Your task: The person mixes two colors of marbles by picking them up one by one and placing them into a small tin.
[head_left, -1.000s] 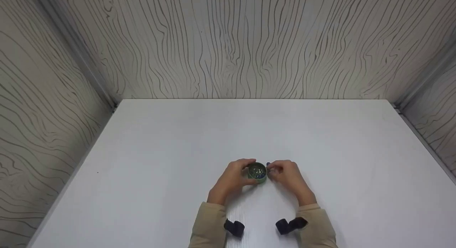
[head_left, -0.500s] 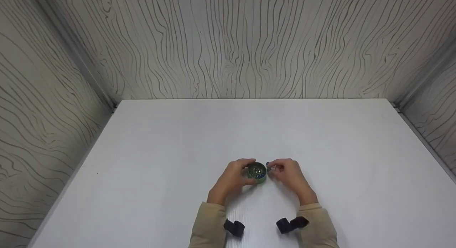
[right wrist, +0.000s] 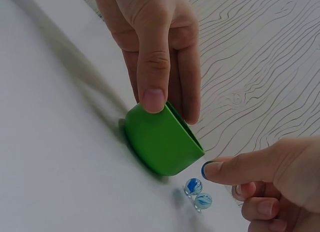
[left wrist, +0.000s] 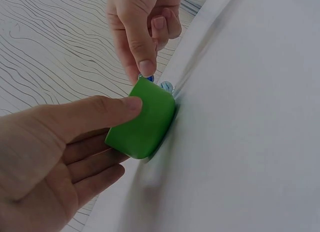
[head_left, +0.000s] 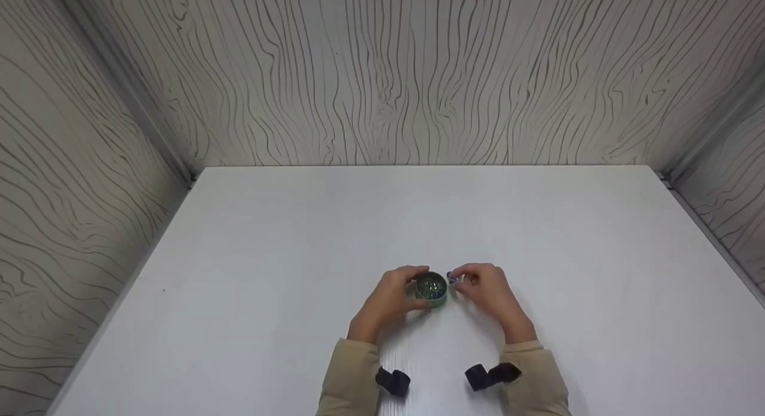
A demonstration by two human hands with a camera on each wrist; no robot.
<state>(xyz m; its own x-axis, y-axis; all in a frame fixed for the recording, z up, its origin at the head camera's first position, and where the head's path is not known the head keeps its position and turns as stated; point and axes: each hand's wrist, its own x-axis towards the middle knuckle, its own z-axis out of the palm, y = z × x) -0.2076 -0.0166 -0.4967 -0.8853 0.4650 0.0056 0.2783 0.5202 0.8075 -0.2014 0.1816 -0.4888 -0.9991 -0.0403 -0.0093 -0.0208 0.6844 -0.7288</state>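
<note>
My left hand grips a small green cup, thumb on one side and fingers round the other. The cup stands upright on the table, with several glassy blue and clear marbles inside. Just right of its rim, my right hand pinches a blue marble between thumb and forefinger. Below those fingertips, a blue-swirled marble and a paler marble lie on the table beside the cup. A shiny rounded edge shows by the right hand's curled fingers; what it is I cannot tell.
The white table spreads out all around, with wood-grain panels behind it and at the sides. A dark camera mount sits on the left sleeve, another mount on the right.
My right hand has shifted slightly up and right, a little away from the cup's rim. More of the blue marbles by its fingertips shows. The left hand and cup stay put.
</note>
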